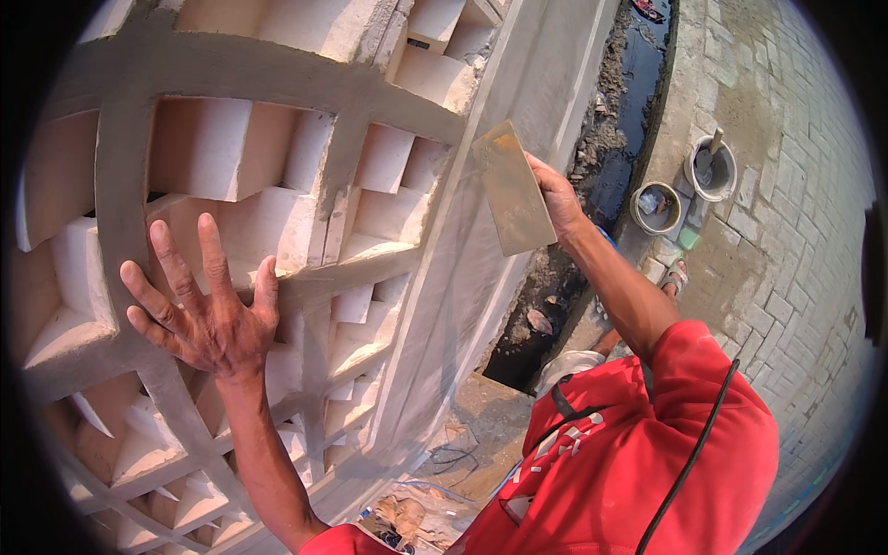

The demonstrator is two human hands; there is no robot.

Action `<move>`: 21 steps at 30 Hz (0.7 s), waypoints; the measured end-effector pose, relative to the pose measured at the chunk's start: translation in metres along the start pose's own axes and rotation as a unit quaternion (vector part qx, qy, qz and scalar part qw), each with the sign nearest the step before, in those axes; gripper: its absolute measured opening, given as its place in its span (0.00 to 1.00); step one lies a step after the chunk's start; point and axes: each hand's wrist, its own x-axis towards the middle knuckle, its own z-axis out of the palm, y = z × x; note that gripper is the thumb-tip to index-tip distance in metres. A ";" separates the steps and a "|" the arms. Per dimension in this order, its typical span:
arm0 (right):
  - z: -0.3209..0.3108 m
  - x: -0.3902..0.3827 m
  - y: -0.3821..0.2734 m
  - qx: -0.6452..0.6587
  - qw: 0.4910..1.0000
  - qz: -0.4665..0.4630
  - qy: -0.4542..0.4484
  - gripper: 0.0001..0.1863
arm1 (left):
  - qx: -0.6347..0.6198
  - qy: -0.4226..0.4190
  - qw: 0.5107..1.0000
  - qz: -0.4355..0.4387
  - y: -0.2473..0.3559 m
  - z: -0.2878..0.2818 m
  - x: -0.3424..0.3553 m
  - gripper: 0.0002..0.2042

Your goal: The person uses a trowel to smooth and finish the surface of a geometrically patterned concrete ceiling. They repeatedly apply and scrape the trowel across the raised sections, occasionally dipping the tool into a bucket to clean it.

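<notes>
– L hand [217, 319] first, pls. State?
– Fingers spread wide, thumb out, back of hand to cam, over the lattice wall [259, 72]. Can't tell if palm's touching it.
– R hand [559, 199]?
– Closed on one long edge of a flat rect. board [514, 194]; grip partly hidden behind it.
– OK, now surroundings, biggest down.
– That wall: grey ribs, cream-ish recesses, takes up most of L side. Next, block paving [795, 240], far R.
– Btwn them?
– Smooth grey band [532, 83] along the wall's R edge, then a ditch [638, 79] w/ dark water, rubble [597, 120] along its near side.
– Person?
– Red top [703, 398], lower R, dark cord [689, 461] running down it.
– Board's where, exactly?
– Up in front of the band, R of the recesses, tilted, orange-ish smear nr its top end.
– Smaller stuff?
– Two buckets [728, 166], side by side past the ditch: upper one has a handle [716, 140] poking out, lower one holds a pale crumpled thing [652, 202]. Sandalled foot [677, 277] nr them. Last, a small green item [689, 238] just beside the lower bucket.
</notes>
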 end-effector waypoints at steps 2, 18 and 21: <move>0.001 0.004 0.004 -0.009 1.000 -0.013 -0.004 0.27 | 0.016 0.004 1.000 0.007 0.002 -0.002 0.001 0.29; 0.026 0.031 -0.008 -0.118 0.981 -0.108 0.106 0.24 | 0.029 -0.015 0.999 0.006 0.004 0.001 0.005 0.28; 0.032 0.030 -0.001 -0.117 0.983 -0.104 0.099 0.24 | 0.039 -0.025 0.999 0.003 0.001 -0.004 -0.001 0.29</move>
